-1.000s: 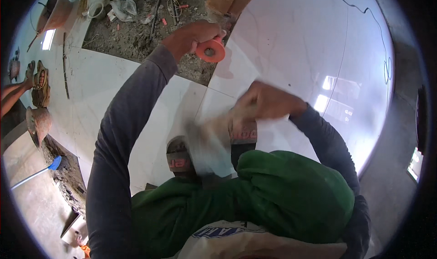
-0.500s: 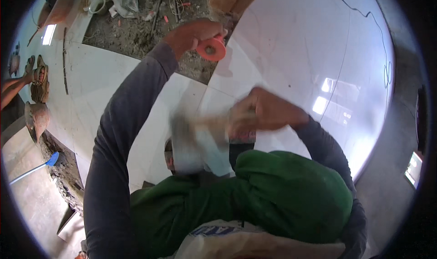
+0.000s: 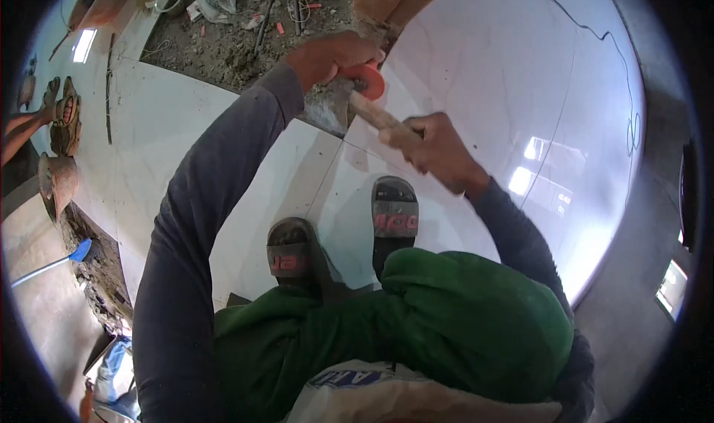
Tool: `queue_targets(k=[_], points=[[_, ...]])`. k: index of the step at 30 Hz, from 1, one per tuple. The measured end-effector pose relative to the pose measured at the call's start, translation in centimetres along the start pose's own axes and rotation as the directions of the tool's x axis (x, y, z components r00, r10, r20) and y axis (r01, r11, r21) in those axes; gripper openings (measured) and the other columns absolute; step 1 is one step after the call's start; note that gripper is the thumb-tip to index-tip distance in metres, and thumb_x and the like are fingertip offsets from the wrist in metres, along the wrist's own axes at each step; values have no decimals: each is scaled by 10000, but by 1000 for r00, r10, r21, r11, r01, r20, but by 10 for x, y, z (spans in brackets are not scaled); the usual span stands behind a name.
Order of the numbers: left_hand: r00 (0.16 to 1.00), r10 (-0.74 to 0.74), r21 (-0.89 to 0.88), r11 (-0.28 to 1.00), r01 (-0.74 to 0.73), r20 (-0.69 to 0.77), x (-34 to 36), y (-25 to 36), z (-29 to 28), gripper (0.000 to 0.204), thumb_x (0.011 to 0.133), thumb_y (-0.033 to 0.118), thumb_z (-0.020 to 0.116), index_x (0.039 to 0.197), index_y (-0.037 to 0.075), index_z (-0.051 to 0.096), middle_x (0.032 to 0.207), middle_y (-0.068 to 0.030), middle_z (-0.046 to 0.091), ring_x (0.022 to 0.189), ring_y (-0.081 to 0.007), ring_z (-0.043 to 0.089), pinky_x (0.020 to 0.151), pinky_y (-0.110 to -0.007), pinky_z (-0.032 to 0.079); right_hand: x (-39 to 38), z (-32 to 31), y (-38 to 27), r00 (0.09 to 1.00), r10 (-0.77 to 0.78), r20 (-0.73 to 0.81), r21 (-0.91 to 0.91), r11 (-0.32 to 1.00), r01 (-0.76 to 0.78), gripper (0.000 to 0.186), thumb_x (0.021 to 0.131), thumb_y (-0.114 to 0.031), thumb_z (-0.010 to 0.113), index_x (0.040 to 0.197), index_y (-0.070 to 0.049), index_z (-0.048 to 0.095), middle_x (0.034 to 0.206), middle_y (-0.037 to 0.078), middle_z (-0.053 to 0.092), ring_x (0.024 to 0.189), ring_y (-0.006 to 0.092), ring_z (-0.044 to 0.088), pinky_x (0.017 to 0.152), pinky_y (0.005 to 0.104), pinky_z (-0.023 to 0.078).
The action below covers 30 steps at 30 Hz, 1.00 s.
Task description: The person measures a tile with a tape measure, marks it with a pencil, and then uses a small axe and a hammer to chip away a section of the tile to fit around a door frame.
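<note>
down in the head view, the left hand (image 3: 331, 55) reaches out over the edge of the white tiles (image 3: 476, 81) and closes around an orange disc (image 3: 370, 81), fingers curled over its top. the disc sits right at the tile corner, where the glossy floor meets the bare dirt patch (image 3: 245, 44). the right hand (image 3: 439, 149) is wrapped tight round a wooden handle (image 3: 379, 118), which slants up and left toward the disc; its grey head (image 3: 327, 109) lies just under the left hand, beside the disc. two dark sandals (image 3: 394, 215) stand on the tile below the hands, with green trousers (image 3: 461, 326) bunched at the knees. off at the left rim, another person's foot and sandal (image 3: 65, 118) rest on the tiles, and a blue-tipped tool (image 3: 78, 250) lies near the rubble.
</note>
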<state>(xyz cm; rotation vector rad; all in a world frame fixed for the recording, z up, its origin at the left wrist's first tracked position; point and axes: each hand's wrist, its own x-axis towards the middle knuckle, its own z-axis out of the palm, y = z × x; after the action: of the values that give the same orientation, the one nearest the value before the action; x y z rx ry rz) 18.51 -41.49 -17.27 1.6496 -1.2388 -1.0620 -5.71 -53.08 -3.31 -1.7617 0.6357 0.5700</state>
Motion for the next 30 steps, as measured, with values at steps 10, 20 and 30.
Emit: queue_targets(k=[10,20,30], points=[[866,-498,-270,828,491,45,-18,20,-10,381,1029,391,602,1031,34,737,905,-70,705,795,-207,658,768,-398,535,-20,10,35,987,-110,115,-190,973,131,556,944,-492,775,834,53,762,536,26,510,503,123,449,478,362,388],[898,-429,-382,817,432,98,-32,12,-4,390,1058,358,604,1176,-7,671,1021,-107,711,868,-202,712,784,-386,620,-10,12,31,972,-190,141,-242,945,220,554,942,-482,761,823,58,751,551,129,580,486,185,529,510,392,461],[891,-440,-532,730,429,116,-28,1,7,355,1065,301,612,1198,-28,625,1130,-163,635,1003,-250,679,811,-457,680,-12,72,45,723,-541,429,-359,633,686,378,893,-444,755,965,-76,704,870,143,704,775,338,705,749,481,588]])
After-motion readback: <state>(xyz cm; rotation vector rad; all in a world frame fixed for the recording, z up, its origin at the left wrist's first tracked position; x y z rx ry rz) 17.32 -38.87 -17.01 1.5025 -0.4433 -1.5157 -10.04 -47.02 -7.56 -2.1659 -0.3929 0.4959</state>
